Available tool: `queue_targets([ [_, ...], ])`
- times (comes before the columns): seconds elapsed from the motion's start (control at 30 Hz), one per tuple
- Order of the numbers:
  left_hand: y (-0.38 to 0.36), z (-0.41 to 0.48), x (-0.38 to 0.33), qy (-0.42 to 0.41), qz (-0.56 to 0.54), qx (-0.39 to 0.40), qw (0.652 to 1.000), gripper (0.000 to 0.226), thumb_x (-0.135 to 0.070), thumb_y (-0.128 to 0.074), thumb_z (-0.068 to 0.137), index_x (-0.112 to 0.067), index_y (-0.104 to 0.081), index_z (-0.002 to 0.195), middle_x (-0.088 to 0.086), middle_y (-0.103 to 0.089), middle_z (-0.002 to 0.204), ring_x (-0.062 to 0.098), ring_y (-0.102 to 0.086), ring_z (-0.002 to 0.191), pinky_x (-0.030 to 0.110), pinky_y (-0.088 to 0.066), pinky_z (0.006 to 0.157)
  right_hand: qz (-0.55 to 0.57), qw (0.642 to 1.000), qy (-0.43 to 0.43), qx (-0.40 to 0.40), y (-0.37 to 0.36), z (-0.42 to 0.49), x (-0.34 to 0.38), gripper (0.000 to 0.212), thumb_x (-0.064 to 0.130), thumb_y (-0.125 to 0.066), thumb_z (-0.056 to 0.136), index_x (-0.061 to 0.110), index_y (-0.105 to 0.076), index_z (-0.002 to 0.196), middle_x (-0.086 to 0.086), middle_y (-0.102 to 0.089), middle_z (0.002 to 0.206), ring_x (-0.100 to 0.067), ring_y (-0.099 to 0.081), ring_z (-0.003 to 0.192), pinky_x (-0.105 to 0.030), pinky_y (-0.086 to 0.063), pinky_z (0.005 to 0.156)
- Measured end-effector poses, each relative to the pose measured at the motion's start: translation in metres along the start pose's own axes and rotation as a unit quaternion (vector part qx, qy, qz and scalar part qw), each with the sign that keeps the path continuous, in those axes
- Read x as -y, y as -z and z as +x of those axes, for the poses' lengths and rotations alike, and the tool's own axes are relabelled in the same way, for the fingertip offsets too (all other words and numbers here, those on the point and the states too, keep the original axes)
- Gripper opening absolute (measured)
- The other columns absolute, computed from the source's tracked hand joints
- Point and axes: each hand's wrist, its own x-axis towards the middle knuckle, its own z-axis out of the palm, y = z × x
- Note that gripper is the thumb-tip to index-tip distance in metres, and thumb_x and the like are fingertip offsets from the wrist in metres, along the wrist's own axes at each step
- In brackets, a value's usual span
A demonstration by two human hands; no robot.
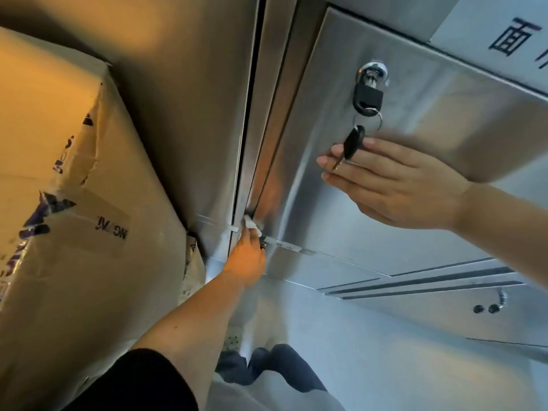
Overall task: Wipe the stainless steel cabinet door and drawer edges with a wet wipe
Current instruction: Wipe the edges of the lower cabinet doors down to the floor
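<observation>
Down at door's btm-left corner: wipe [251,226], bunched small, pressed on the steel where the door edge [262,149] ends.
Wipe axis: just a wad, no clear long axis; white tip sticks out past the fingertips, pointing up along the edge.
L hand [247,259]: fingers closed round wipe, pinching it; back of hand to camera.
Edge axis: long, runs up-down in view, leaning a bit right toward top; dark gap just left of it.
Step (my read): edge pass, at btm end. To do it well: wipe folded over the lip, firm even pressure, one slow stroke along the full edge, work the corner, refold when dirty.
R hand [394,185]: fingers straight, flat on door [326,218], holding nothing; prob bracing it.
Keys [353,143]: hang from lock [369,84], down over R fingers; don't knock them.
Box [59,173]: cardboard, close on left; tight room for L arm.
</observation>
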Motion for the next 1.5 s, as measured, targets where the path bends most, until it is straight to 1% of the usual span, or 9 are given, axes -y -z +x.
queue_targets([
  [0.17, -0.015, 0.006, 0.006, -0.046, 0.048, 0.074, 0.995, 0.033, -0.012, -0.041, 0.092, 0.004, -0.055, 0.117, 0.041, -0.044, 0.123, 0.058, -0.028, 0.121, 0.072, -0.008, 0.099, -0.001, 1.000, -0.005, -0.006, 0.000, -0.001, 0.000, 0.049, 0.026, -0.045, 0.097, 0.003, -0.044, 0.140, -0.011, -0.040, 0.148, -0.025, -0.037, 0.137, -0.041, -0.024, 0.116],
  [0.33, -0.024, 0.006, 0.005, 0.008, -0.106, 0.024, 0.994, 0.040, -0.010, -0.032, 0.097, 0.010, -0.037, 0.131, 0.040, -0.021, 0.139, 0.055, -0.019, 0.129, 0.053, -0.019, 0.112, 0.004, 1.000, -0.013, -0.005, 0.000, 0.000, 0.002, 0.048, 0.026, -0.045, 0.097, 0.003, -0.047, 0.138, -0.011, -0.042, 0.147, -0.026, -0.040, 0.135, -0.041, -0.023, 0.117],
  [0.4, -0.005, 0.000, -0.001, 0.090, -0.307, -0.050, 0.946, 0.054, -0.018, -0.035, 0.098, 0.008, -0.017, 0.142, 0.027, -0.012, 0.148, 0.039, -0.023, 0.136, 0.034, -0.021, 0.114, 0.005, 1.000, -0.016, -0.002, 0.001, 0.001, 0.003, 0.048, 0.027, -0.045, 0.097, 0.003, -0.047, 0.138, -0.011, -0.042, 0.147, -0.026, -0.039, 0.136, -0.041, -0.023, 0.116],
  [0.47, 0.025, -0.002, -0.015, 0.142, -0.426, -0.174, 0.876, 0.061, -0.012, -0.044, 0.093, 0.010, -0.015, 0.143, 0.027, -0.015, 0.147, 0.038, -0.029, 0.133, 0.029, -0.022, 0.112, 0.004, 1.000, -0.019, 0.005, 0.000, 0.000, 0.002, 0.048, 0.028, -0.044, 0.098, 0.002, -0.046, 0.138, -0.011, -0.040, 0.148, -0.026, -0.036, 0.138, -0.041, -0.023, 0.116],
  [0.57, 0.080, -0.002, -0.028, 0.145, -0.461, -0.342, 0.806, 0.062, -0.003, -0.047, 0.080, 0.017, -0.028, 0.135, 0.033, -0.030, 0.135, 0.046, -0.038, 0.123, 0.036, -0.027, 0.107, 0.004, 1.000, -0.021, 0.011, 0.003, 0.001, 0.002, 0.047, 0.027, -0.041, 0.098, 0.002, -0.047, 0.138, -0.012, -0.040, 0.149, -0.026, -0.034, 0.138, -0.042, -0.021, 0.117],
  [0.67, 0.130, -0.006, -0.029, 0.127, -0.466, -0.422, 0.767, 0.062, -0.001, -0.044, 0.078, 0.012, -0.030, 0.136, 0.028, -0.034, 0.132, 0.041, -0.041, 0.119, 0.035, -0.030, 0.105, 0.006, 1.000, -0.015, 0.017, 0.005, 0.003, 0.002, 0.046, 0.027, -0.041, 0.098, 0.003, -0.050, 0.136, -0.012, -0.043, 0.146, -0.028, -0.040, 0.135, -0.042, -0.024, 0.115],
  [0.93, 0.240, -0.032, -0.023, 0.062, -0.371, -0.543, 0.751, 0.059, 0.001, -0.037, 0.079, 0.007, -0.034, 0.138, 0.028, -0.041, 0.131, 0.036, -0.045, 0.116, 0.042, -0.043, 0.098, 0.011, 1.000, -0.016, 0.012, 0.005, 0.004, 0.002, 0.043, 0.025, -0.043, 0.096, 0.003, -0.050, 0.133, -0.012, -0.050, 0.141, -0.030, -0.038, 0.136, -0.042, -0.024, 0.115],
  [1.07, 0.278, -0.040, -0.016, 0.040, -0.346, -0.569, 0.745, 0.059, 0.002, -0.038, 0.079, 0.007, -0.035, 0.138, 0.026, -0.044, 0.129, 0.035, -0.047, 0.113, 0.032, -0.044, 0.092, 0.028, 0.999, -0.018, -0.004, 0.001, 0.004, 0.003, 0.040, 0.024, -0.045, 0.095, 0.003, -0.047, 0.129, -0.013, -0.058, 0.130, -0.031, -0.037, 0.131, -0.044, -0.026, 0.114],
  [1.5, 0.244, -0.029, -0.009, 0.038, -0.334, -0.581, 0.742, 0.060, 0.007, -0.039, 0.075, 0.008, -0.039, 0.135, 0.025, -0.049, 0.122, 0.031, -0.047, 0.109, 0.023, -0.033, 0.094, -0.008, 1.000, -0.011, 0.026, 0.005, 0.005, 0.000, 0.040, 0.027, -0.045, 0.096, 0.008, -0.057, 0.130, -0.010, -0.048, 0.143, -0.027, -0.042, 0.135, -0.041, -0.026, 0.115],
])
